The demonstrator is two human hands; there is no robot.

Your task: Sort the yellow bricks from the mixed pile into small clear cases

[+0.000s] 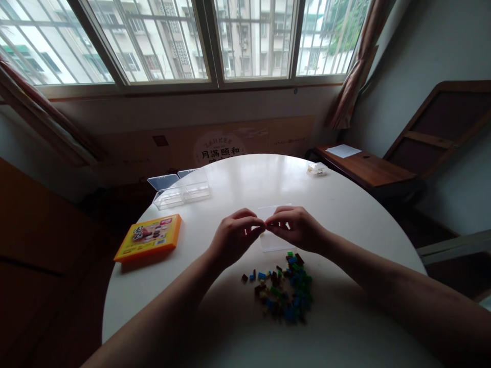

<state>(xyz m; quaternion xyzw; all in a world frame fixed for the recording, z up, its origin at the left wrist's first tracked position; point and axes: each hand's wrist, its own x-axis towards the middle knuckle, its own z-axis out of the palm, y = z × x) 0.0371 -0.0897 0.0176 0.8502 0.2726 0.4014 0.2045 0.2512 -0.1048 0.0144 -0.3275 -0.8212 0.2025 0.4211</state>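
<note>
Over the middle of the white table, my left hand and my right hand meet at the fingertips, both in a pinch. Whatever is between the fingers is too small to make out. Beneath and behind the hands lies a clear flat plastic plate, partly covered by them. Closer to me a loose pile of small toy building bricks in blue, green, dark brown and tan is spread on the tabletop. A few bricks lie apart at its left side.
An orange-yellow flat box lies at the table's left. Behind it stand clear plastic cases with raised lids. A small whitish packet sits near the far right edge of the round white table. A wooden chair with paper on it stands beyond.
</note>
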